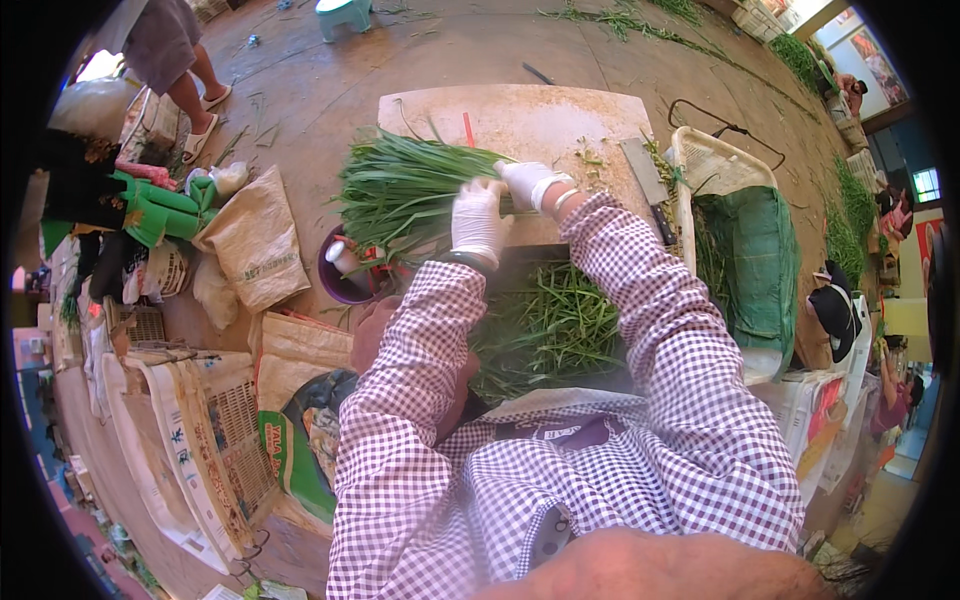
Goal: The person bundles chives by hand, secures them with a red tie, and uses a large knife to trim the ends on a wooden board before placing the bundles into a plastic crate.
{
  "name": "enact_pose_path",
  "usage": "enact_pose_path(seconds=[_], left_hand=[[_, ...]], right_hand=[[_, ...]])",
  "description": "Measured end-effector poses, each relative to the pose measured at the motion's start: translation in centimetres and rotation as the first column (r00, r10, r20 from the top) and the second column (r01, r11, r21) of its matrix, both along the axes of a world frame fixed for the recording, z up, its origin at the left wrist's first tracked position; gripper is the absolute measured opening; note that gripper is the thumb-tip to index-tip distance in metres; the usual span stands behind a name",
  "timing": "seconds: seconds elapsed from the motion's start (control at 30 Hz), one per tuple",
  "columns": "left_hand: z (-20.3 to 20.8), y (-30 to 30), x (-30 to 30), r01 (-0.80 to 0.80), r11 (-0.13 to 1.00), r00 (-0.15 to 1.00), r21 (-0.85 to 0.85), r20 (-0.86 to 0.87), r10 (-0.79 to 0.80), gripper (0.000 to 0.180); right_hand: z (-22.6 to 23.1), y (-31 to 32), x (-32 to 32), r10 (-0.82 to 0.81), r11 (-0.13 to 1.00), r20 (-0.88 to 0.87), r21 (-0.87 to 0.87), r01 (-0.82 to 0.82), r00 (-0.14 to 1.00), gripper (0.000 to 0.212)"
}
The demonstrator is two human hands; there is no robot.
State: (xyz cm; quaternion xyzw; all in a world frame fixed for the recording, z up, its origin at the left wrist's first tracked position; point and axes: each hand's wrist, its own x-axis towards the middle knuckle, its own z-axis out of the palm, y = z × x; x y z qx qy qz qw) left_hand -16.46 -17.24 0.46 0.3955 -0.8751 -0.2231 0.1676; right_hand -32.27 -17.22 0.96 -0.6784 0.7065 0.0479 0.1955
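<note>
A thick bunch of long green leaves, like garlic chives [405,185], lies on the left half of the low pale board [560,112]. The leaf tips fan out to the left. Both hands wear white gloves. My left hand [478,215] is closed over the near side of the stalks. My right hand [530,184] closes round the stalk end, touching the left hand's fingers. The stalk ends are mostly hidden by the gloves. Beyond the bunch lies a thin red strip [468,130]. A cleaver [645,174] with a dark handle rests at the board's right edge.
Loose green trimmings [550,320] pile up below the board, between my arms. A purple bucket [340,275] with a white bottle stands left. At the right is a white crate [700,150] with a green sack [765,265]. Burlap sacks [262,240] and a plastic crate [215,430] lie left.
</note>
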Motion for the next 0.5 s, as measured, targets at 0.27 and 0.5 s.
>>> enact_pose_path(seconds=[0.27,0.5], left_hand=[[-4.6,-5.8,-3.0,0.195,0.966,0.951,-0.168,0.275,-0.144,0.109],[-3.0,-5.3,-4.5,0.243,0.941,0.925,-0.235,0.348,-0.152,0.112]], right_hand=[[1.6,0.5,-2.2,0.080,0.986,0.003,-0.149,-0.079,0.997,0.057],[-10.2,4.3,-9.8,-0.151,0.523,0.862,-0.345,0.779,0.484,0.052]])
